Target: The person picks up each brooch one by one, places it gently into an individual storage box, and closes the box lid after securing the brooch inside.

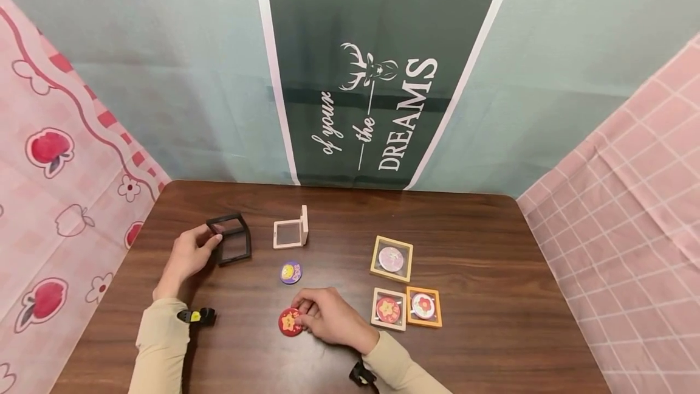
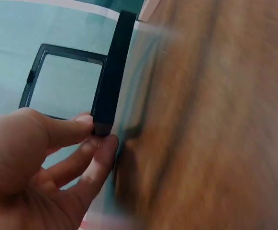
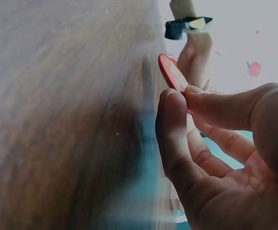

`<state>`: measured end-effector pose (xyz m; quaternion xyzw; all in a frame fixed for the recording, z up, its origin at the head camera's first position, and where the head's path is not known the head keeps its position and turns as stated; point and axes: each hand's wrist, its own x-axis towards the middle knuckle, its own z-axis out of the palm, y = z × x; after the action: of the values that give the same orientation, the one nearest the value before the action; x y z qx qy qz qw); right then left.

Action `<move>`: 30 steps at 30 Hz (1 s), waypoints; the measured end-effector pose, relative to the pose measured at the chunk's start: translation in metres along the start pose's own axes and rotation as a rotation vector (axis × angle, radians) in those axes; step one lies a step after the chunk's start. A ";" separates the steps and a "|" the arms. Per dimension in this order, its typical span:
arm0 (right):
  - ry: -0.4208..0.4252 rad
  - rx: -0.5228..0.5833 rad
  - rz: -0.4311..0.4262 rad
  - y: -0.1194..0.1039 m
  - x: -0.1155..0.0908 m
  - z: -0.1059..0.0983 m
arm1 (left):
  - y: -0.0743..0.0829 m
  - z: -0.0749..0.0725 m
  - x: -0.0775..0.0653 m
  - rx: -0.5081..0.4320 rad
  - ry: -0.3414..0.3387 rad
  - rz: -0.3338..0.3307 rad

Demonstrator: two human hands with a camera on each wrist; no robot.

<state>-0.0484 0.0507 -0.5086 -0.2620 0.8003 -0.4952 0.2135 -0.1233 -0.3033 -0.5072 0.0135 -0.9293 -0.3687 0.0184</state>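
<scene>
My left hand (image 1: 188, 255) pinches an opened black hinged display frame (image 2: 114, 72) by one edge, thumb on one side and fingers on the other. Clear film spans its panel in the left wrist view. Between the thumb and fingers of my right hand (image 1: 335, 316) is a round red badge (image 1: 289, 323) with a yellow star figure, tilted in the right wrist view. Behind it lies a round purple badge (image 1: 291, 272) with a yellow character. A cream display frame (image 1: 304, 225) stands opened beyond that, one half flat and the other upright.
To the right sit three closed frames holding round badges: a yellow one (image 1: 374, 262) with a pink badge, a cream one (image 1: 374, 309) with a red star badge, and an orange one (image 1: 432, 324) with a flower badge. Fabric curtains (image 1: 465, 138) border the brown table (image 1: 481, 248).
</scene>
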 end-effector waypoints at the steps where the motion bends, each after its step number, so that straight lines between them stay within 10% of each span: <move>1: -0.001 0.011 0.006 0.001 -0.001 -0.001 | -0.001 0.000 -0.002 0.005 0.000 0.017; 10: 0.001 0.050 0.035 0.005 -0.008 -0.004 | -0.006 0.007 -0.018 0.015 0.024 0.148; 30: 0.017 0.137 0.076 0.012 -0.011 -0.012 | 0.006 0.010 -0.039 -0.009 -0.055 0.178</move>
<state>-0.0496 0.0697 -0.5137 -0.2121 0.7758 -0.5425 0.2427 -0.0850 -0.2906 -0.5114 -0.0792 -0.9253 -0.3699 0.0255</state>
